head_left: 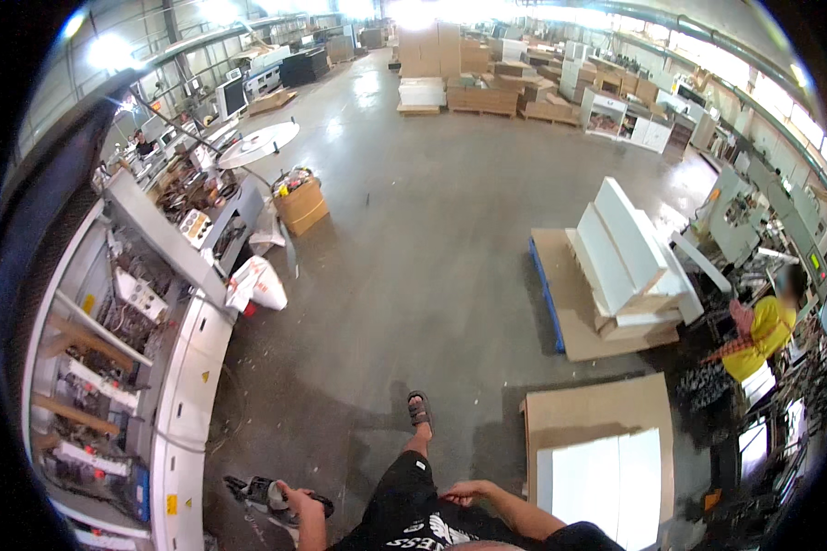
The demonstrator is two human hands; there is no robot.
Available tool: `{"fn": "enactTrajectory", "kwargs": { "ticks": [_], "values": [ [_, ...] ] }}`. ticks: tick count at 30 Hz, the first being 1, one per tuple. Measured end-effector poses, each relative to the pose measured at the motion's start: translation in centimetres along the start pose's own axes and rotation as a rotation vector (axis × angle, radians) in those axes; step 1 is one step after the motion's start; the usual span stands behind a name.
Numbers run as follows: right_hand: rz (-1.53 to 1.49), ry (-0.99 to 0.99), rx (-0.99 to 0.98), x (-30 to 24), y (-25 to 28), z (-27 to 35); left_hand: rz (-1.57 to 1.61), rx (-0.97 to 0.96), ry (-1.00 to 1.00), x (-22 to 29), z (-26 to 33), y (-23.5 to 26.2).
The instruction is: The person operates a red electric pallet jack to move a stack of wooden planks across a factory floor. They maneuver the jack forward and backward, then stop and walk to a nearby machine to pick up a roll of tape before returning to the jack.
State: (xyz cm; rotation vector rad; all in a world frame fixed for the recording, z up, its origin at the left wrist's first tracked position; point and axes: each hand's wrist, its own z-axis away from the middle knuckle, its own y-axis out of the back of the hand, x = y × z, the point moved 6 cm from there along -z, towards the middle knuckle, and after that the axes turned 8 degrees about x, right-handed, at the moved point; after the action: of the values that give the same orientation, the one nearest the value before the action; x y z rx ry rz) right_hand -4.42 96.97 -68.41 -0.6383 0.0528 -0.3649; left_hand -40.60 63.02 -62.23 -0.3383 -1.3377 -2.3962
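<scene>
The left hand (301, 503) grips a grey-and-black tool (272, 497) over a glossy workshop floor (386, 230), beside a white-and-grey machine (189, 386); whether the right hand's (469, 493) fingers are closed cannot be told.

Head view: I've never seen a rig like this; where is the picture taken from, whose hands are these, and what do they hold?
There is no robot: a fisheye camera on a person's head looks down, so straight edges bend. The bare hands at the bottom are that person's own. The left hand holds a grey-and-black handheld device, its kind unclear. The right hand is at the person's black clothing; whether it grips anything is hard to tell. On the shiny grey floor, to the right, flat white rectangular panels lie on a flat brown board.
</scene>
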Motion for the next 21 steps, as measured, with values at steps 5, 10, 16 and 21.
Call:
{"fn": "enactTrajectory", "kwargs": {
  "ticks": [5,10,16,21],
  "values": [
    [0.402,0.41,0.261,2.1,9.0,2.5,-0.015,0.043,0.024,-1.5,1.2,-3.3],
    [0.518,0.563,0.502,-3.4,9.6,8.5,-0.004,0.117,0.055,-3.4,0.9,-4.9],
    [0.911,0.483,0.42,-7.1,9.7,8.1,-0.001,0.165,0.064,-3.1,2.2,-5.7],
    [0.596,0.491,0.914,-7.8,15.0,16.5,0.035,0.182,0.038,-3.0,2.9,-6.5]
  ]
}}
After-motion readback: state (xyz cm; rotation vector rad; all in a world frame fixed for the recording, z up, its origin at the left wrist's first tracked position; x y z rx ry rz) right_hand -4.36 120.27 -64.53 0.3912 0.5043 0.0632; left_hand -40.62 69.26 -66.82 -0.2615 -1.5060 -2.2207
